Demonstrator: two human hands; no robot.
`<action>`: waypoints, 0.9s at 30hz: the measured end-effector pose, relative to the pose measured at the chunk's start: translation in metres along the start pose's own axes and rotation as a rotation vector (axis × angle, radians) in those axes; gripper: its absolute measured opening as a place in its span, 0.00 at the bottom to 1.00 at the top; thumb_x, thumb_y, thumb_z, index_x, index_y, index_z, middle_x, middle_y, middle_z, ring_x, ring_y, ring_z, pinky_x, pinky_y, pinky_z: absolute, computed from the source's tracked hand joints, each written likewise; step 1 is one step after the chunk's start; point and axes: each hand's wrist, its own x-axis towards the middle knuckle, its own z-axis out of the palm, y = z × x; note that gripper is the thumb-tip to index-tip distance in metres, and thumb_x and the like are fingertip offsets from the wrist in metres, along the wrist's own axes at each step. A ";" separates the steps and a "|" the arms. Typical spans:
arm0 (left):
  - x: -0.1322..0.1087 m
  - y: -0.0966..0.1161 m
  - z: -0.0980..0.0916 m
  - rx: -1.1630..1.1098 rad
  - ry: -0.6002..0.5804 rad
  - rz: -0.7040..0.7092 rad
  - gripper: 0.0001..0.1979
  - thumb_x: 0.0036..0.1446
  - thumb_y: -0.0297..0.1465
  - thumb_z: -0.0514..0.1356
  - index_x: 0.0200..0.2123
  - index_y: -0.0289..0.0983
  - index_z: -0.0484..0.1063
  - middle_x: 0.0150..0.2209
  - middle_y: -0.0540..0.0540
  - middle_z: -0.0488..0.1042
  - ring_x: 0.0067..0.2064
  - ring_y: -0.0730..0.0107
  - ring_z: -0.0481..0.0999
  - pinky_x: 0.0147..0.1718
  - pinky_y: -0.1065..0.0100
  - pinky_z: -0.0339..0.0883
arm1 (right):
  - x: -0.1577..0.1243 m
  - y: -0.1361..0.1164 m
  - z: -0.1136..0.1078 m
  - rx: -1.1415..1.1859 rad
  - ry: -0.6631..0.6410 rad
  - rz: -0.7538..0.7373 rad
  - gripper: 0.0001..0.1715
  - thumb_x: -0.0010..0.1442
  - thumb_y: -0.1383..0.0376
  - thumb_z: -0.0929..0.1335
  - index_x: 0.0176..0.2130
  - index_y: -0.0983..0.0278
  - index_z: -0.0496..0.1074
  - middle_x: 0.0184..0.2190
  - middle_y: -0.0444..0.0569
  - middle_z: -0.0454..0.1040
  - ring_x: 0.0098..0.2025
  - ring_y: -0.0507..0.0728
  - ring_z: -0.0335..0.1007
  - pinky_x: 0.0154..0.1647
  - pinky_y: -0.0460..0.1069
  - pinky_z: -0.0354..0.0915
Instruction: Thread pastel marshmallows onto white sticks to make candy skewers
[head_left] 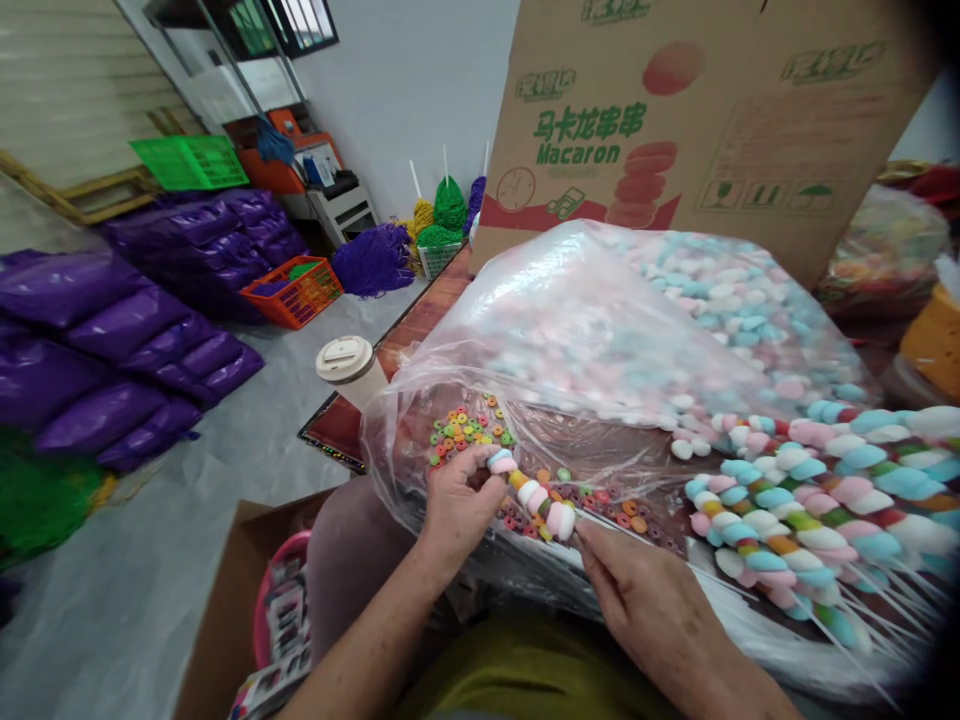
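My left hand [457, 500] pinches the top end of a candy skewer [534, 495] threaded with pink, white and blue marshmallows and coloured rings. My right hand [637, 590] grips the same skewer at its lower end, fingers closed on the stick. Both hands hover over small coloured ring candies [469, 430] scattered on clear plastic. A pile of finished skewers [817, 500] lies to the right. A big clear plastic bag of loose marshmallows [645, 330] sits just behind my hands.
A Macaron cardboard box [697, 110] stands behind the bag. A lidded paper cup [349, 365] sits at the table's left edge. An open carton with a pink basket [262, 610] is below left. Purple sacks [127, 340] and an orange crate [296, 290] line the floor.
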 end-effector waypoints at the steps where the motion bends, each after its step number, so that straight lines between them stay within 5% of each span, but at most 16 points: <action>1: 0.000 -0.001 0.000 0.011 0.005 0.005 0.10 0.42 0.25 0.60 0.32 0.35 0.75 0.26 0.52 0.75 0.25 0.77 0.70 0.26 0.77 0.65 | 0.000 0.000 -0.001 -0.004 0.002 -0.006 0.13 0.60 0.66 0.56 0.30 0.60 0.66 0.22 0.45 0.72 0.24 0.53 0.68 0.24 0.46 0.53; 16: -0.008 -0.017 0.002 0.262 0.056 0.132 0.14 0.43 0.24 0.58 0.34 0.39 0.76 0.31 0.51 0.77 0.30 0.72 0.73 0.33 0.72 0.67 | 0.008 -0.012 0.010 -0.081 0.154 -0.047 0.12 0.57 0.69 0.57 0.30 0.62 0.66 0.19 0.44 0.71 0.19 0.53 0.67 0.20 0.47 0.49; 24: -0.007 -0.011 -0.003 -0.200 0.007 -0.132 0.12 0.43 0.30 0.62 0.34 0.36 0.76 0.33 0.47 0.77 0.33 0.69 0.74 0.33 0.69 0.68 | 0.010 -0.009 0.030 0.040 0.151 0.002 0.13 0.60 0.68 0.56 0.29 0.63 0.65 0.20 0.45 0.70 0.21 0.52 0.66 0.23 0.46 0.52; 27: 0.001 -0.008 -0.003 -0.360 0.094 -0.160 0.10 0.44 0.34 0.63 0.30 0.34 0.74 0.27 0.49 0.74 0.28 0.74 0.72 0.29 0.72 0.66 | 0.009 -0.012 0.029 0.063 0.153 -0.005 0.13 0.60 0.67 0.56 0.29 0.63 0.65 0.21 0.45 0.70 0.22 0.53 0.67 0.24 0.46 0.52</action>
